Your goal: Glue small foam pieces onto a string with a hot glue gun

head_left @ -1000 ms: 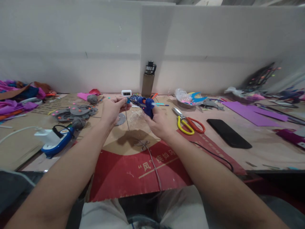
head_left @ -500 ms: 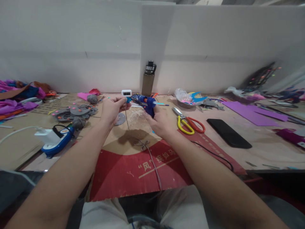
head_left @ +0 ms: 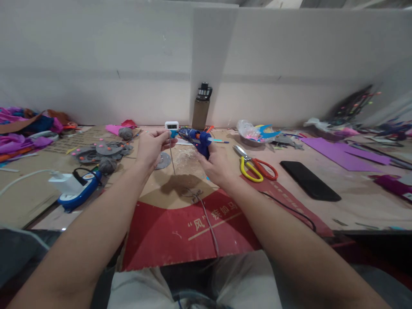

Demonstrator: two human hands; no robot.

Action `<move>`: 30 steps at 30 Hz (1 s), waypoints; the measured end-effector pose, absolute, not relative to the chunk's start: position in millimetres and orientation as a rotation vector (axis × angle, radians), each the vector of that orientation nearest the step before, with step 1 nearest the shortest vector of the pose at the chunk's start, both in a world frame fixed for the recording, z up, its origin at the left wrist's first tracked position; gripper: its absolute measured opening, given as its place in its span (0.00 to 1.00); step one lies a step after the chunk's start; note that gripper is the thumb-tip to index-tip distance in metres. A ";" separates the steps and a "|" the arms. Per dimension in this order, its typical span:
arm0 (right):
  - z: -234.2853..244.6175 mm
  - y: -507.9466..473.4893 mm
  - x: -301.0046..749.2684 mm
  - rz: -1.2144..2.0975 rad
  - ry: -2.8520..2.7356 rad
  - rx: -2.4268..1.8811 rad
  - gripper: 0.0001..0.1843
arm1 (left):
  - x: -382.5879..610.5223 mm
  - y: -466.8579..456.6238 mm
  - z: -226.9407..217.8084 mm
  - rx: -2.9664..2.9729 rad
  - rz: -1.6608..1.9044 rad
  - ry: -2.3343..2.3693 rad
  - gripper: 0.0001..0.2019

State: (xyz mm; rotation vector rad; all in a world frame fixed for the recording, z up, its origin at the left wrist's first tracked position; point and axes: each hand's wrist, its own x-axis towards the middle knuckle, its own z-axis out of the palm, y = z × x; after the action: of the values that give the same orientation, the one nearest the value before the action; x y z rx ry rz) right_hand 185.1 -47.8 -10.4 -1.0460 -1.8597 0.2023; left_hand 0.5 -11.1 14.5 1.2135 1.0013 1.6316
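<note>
My right hand (head_left: 216, 165) is wrapped round the handle of a blue hot glue gun (head_left: 202, 141), its nozzle pointing left. A translucent glue stick (head_left: 211, 140) sticks out of its back end. The fingertips of my left hand (head_left: 153, 146) pinch a small blue piece (head_left: 174, 134) right by the nozzle; its exact shape is hidden. From the same fingers a strand of grey yarn (head_left: 172, 159) hangs toward the cardboard. More of that yarn lies as a loose tangle (head_left: 193, 195) on the red and brown cardboard (head_left: 154, 236) below.
Scissors (head_left: 254, 168) and a black phone (head_left: 309, 180) lie to the right. A bottle (head_left: 201, 109) and a small white digital display (head_left: 171, 125) stand behind my hands. At left are a blue power strip (head_left: 77, 195) with a charger and several grey felt pieces (head_left: 103, 150). Purple sheets (head_left: 344, 153) lie far right.
Both hands keep almost the same pose, with the glue gun's nozzle still at the blue piece. The whole view has shifted very slightly.
</note>
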 end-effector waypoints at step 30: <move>-4.6 -24.4 209.0 0.218 -1.661 -1.536 0.13 | 6.9 -28.0 16.9 2.510 1.867 1.355 0.03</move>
State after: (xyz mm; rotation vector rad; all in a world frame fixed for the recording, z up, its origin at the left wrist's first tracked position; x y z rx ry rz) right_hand 209.0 -24.4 -4.6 -1.5361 -1.6615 0.2182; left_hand 6.9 -28.0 16.9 2.5095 1.3553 1.8673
